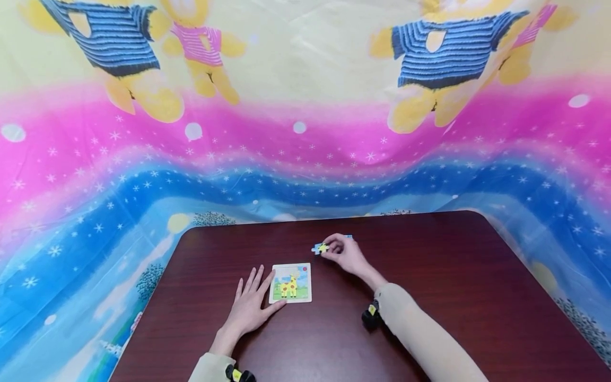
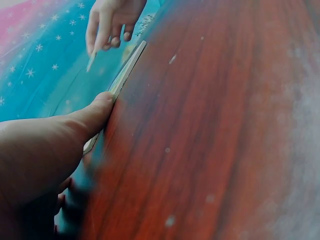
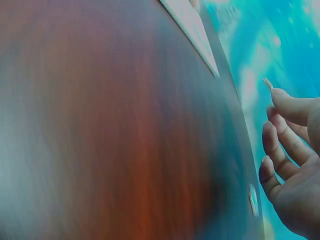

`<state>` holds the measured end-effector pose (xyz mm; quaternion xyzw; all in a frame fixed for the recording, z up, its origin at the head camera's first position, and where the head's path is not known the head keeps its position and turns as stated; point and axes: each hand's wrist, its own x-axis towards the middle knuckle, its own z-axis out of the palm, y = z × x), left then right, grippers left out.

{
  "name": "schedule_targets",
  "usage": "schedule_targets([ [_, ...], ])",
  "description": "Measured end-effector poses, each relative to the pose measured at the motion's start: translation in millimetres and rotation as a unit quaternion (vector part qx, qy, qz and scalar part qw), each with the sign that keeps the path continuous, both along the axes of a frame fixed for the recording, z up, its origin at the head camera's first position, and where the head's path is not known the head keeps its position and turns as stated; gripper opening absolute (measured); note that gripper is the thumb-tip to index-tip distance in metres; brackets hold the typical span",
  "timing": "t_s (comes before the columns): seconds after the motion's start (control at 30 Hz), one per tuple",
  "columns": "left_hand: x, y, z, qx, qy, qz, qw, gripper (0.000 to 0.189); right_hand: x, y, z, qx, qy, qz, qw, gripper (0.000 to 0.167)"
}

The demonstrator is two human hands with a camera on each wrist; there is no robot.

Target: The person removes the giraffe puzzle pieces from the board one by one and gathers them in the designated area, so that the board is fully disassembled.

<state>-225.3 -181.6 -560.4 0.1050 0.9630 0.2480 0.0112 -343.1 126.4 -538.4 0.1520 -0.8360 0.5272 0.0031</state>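
Observation:
A square jigsaw puzzle board (image 1: 291, 301) with a pale frame and a giraffe picture lies on the table; a bare patch shows around the giraffe's head. My left hand (image 1: 249, 306) rests at its left side, fingers spread, with the thumb (image 2: 95, 112) against the near edge and the index finger by the upper left corner. Beyond the board to the right, my right hand (image 1: 350, 258) pinches a blue and yellow puzzle piece (image 1: 318, 248) between thumb and index finger. In the right wrist view the piece (image 3: 268, 83) stands out past the thumb tip, and the other fingers curl loosely.
Another puzzle piece (image 3: 254, 200) lies on the table, partly hidden behind the right hand in the head view. The dark wooden table (image 1: 429, 254) has rounded far corners. A printed cloth (image 1: 305, 175) with bears and snowflakes hangs around its far side and flanks.

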Motion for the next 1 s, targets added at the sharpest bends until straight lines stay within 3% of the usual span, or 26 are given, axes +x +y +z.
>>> schedule_targets([
  [0.2,0.5,-0.8,-0.2,-0.003,-0.006,0.002,1.0000,0.089,-13.9,49.4,1.6,0.015,-0.009,-0.035,0.9992,0.027],
  [0.53,-5.2,-6.4,-15.9,0.029,0.019,-0.005,0.9994,0.094,-26.4,118.9,-6.2,0.060,-0.012,-0.090,0.9941,0.029],
  [0.83,-3.1,-4.8,-8.1,0.029,0.022,-0.010,0.9993,0.090,-33.8,146.7,-11.5,0.105,-0.004,-0.112,0.9881,0.028],
  [1.0,-5.3,-6.2,-14.0,0.026,0.022,-0.007,0.9994,0.091,-36.3,155.6,-17.5,0.137,0.002,-0.130,0.9821,0.027],
])
